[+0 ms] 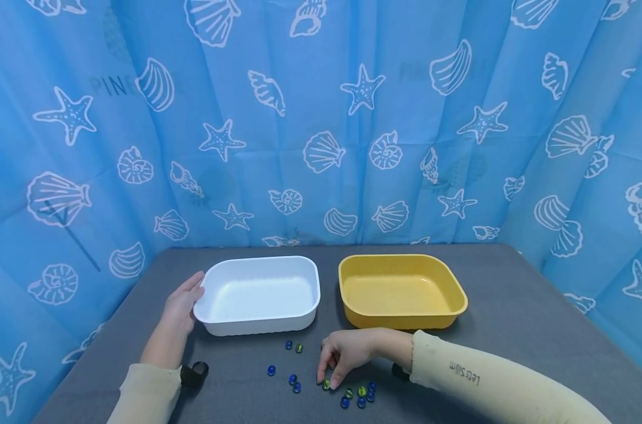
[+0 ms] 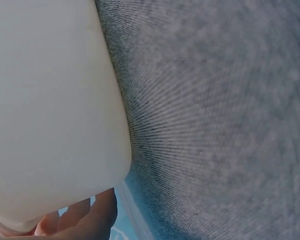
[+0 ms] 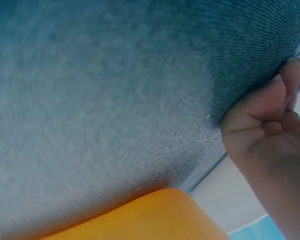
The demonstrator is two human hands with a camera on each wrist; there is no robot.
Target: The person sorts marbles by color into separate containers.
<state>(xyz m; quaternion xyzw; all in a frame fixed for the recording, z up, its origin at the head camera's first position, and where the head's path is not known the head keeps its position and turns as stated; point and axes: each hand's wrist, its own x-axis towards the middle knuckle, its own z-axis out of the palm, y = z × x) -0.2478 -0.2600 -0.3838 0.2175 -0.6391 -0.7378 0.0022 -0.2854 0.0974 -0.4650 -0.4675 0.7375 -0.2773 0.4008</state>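
At the left end of a white plastic tub (image 1: 260, 325), my left hand (image 1: 180, 306) holds its rim. The left wrist view shows fingers (image 2: 102, 212) against the tub's outer wall. My right hand (image 1: 347, 352) reaches down to the table in front of the tubs. Its thumb and forefinger pinch a yellow-green glass marble (image 1: 326, 384); in the right wrist view the hand (image 3: 270, 130) hides that marble. Close by on the right lie several blue marbles (image 1: 344, 403) and green ones (image 1: 361, 391). More loose marbles (image 1: 271, 370) lie left of the hand.
A yellow tub (image 1: 403, 321) stands right of the white one, behind my right forearm. Both tubs rest on a grey cloth-covered table (image 1: 236, 400). A blue curtain (image 1: 321, 194) with shell prints hangs behind and at the sides.
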